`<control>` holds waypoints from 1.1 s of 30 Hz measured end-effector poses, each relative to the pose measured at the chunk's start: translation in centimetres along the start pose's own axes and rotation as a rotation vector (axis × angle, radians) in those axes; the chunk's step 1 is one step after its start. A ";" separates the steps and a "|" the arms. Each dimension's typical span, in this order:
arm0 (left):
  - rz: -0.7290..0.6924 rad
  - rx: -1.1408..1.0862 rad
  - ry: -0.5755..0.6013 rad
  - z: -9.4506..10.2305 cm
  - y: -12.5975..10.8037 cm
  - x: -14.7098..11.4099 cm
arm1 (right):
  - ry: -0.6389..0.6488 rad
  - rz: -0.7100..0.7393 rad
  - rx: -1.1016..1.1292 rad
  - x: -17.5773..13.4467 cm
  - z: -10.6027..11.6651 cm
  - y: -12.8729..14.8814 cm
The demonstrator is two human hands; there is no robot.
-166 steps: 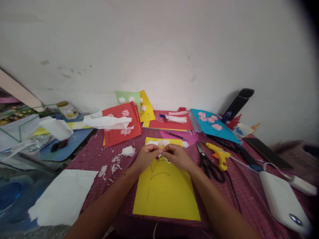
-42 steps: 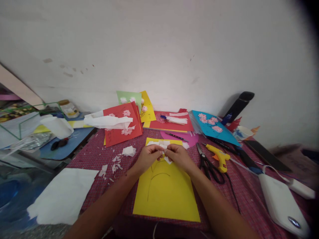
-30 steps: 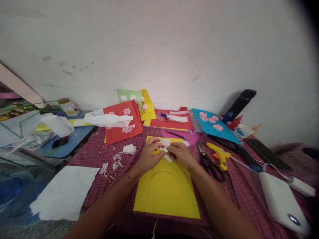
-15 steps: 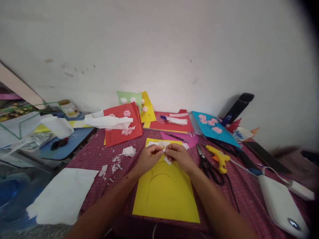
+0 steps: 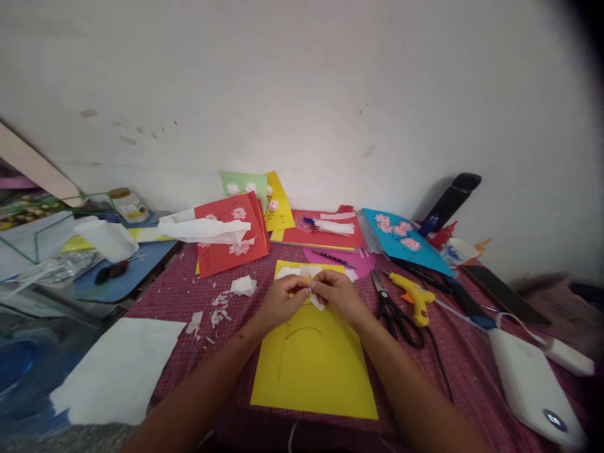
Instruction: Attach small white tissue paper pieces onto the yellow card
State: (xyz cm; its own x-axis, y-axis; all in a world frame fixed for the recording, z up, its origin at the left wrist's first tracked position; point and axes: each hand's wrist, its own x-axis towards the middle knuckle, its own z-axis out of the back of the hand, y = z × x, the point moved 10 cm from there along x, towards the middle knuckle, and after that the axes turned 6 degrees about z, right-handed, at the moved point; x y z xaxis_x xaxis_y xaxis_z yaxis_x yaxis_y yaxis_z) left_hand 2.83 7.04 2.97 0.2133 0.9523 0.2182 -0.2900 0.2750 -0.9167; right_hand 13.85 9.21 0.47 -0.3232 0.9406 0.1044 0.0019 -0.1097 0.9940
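Above the top part of a yellow sheet of paper (image 5: 314, 371), my left hand (image 5: 283, 302) and my right hand (image 5: 340, 296) meet fingertip to fingertip. Both are closed in a pinch on a small piece of white tissue paper, mostly hidden by the fingers. Dark curved lines are drawn on the yellow sheet. Several white tissue pieces (image 5: 287, 272) lie along its top edge, and another tissue piece (image 5: 317, 302) shows just under my right fingers.
Black scissors (image 5: 396, 318) and a yellow glue gun (image 5: 415, 296) lie to the right, near a white power bank (image 5: 531, 384). Tissue scraps (image 5: 220, 308) and a large white sheet (image 5: 123, 371) are on the left. Red cards (image 5: 231, 236) and a blue card (image 5: 410, 242) with pink flowers stand behind.
My fingertips have drawn closer together, covering more of the small tissue piece. The view has shifted slightly; the things on the table have stayed put.
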 end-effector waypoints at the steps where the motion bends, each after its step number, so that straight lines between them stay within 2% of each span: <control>1: 0.006 -0.003 -0.002 0.0 0.0 0.0 | -0.001 0.001 0.001 0.0 0.0 0.1; 12: 0.149 -0.097 0.015 0.0 1.4 0.2 | -0.007 0.034 -0.055 -0.2 -0.1 1.1; 27: 0.153 -0.094 -0.032 0.5 1.9 0.3 | -0.029 0.106 -0.152 -0.3 0.1 1.6; 33: 0.111 0.002 -0.039 0.5 1.0 0.2 | -0.044 0.145 -0.241 -0.3 0.0 1.9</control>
State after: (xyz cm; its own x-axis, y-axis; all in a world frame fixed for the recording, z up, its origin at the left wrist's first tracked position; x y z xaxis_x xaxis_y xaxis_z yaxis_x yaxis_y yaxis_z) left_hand 2.07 7.59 2.25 0.1432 0.9813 0.1288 -0.3117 0.1682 -0.9352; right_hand 13.99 8.72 2.30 -0.2943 0.9220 0.2518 -0.1816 -0.3126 0.9324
